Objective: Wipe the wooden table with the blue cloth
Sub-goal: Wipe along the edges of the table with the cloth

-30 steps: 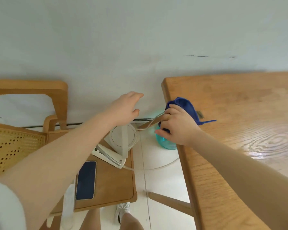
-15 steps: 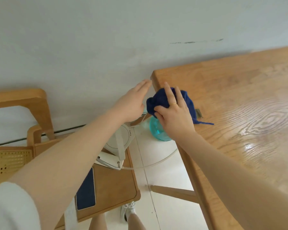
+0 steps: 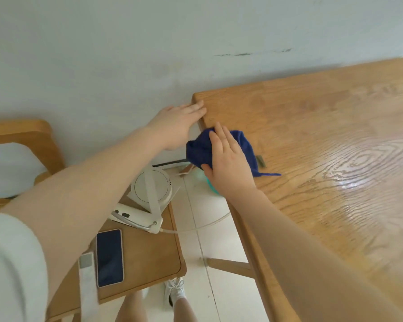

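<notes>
The wooden table fills the right side, its far left corner near the wall. A dark blue cloth lies bunched at the table's left edge, partly hanging over it. My right hand presses flat on the cloth, fingers extended, thumb tucked under the cloth's overhanging part. My left hand is open, fingers together, with its fingertips touching the table's far left corner edge. A small dark tag lies on the table just right of the cloth.
A wooden chair stands left of the table, carrying a white round device with a cable, a dark phone and a white strap. A teal object sits on the floor under the table's edge. The wall runs behind.
My right hand has slid the cloth along the table's left edge toward the far corner. My left hand has reached forward and come to touch the corner. The view has shifted.
</notes>
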Available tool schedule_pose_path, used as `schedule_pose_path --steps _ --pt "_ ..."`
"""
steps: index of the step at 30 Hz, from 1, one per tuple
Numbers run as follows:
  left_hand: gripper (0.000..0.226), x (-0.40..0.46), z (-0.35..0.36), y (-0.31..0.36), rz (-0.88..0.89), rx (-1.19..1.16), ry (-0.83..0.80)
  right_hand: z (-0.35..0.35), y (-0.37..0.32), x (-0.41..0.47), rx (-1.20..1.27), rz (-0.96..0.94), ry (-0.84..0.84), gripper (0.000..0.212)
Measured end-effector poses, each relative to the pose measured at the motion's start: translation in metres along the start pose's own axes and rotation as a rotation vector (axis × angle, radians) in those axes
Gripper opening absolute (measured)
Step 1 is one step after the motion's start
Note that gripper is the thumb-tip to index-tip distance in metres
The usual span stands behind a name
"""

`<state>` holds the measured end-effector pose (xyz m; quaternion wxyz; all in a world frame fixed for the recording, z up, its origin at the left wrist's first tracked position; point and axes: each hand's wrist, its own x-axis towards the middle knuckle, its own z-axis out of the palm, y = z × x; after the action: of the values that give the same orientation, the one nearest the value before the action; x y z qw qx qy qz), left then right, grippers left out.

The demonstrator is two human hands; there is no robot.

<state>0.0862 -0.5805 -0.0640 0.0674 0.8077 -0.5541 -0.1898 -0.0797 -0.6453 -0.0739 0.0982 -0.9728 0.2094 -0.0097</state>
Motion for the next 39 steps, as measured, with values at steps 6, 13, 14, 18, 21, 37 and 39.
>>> schedule_pose_path --steps 6,13,14,18,21,37,39 --pt "0.074 -0.009 0.000 0.031 -0.185 0.063 -0.018 0.000 0.010 -0.052 -0.017 -0.084 -0.061 0.070" --pt "0.076 -0.037 0.013 0.037 -0.035 -0.027 0.107 0.007 0.001 -0.004 -0.100 -0.006 -0.004 0.073" --pt "0.077 -0.043 0.017 0.038 -0.030 -0.046 0.106 0.007 0.001 -0.015 -0.110 0.001 0.021 0.073" --pt "0.080 -0.070 0.029 0.060 0.036 -0.062 -0.001 0.002 0.009 -0.123 -0.039 -0.029 -0.013 0.066" --pt "0.083 -0.084 0.034 0.078 0.107 -0.044 -0.044 -0.007 0.016 -0.188 -0.098 -0.081 -0.134 0.066" --pt "0.065 -0.127 0.068 0.183 0.107 0.323 -0.035 0.020 -0.022 -0.347 -0.117 0.512 0.055 0.080" --pt "0.067 -0.132 0.075 0.199 0.327 0.265 -0.009 0.022 -0.027 -0.325 -0.128 0.537 0.145 0.069"
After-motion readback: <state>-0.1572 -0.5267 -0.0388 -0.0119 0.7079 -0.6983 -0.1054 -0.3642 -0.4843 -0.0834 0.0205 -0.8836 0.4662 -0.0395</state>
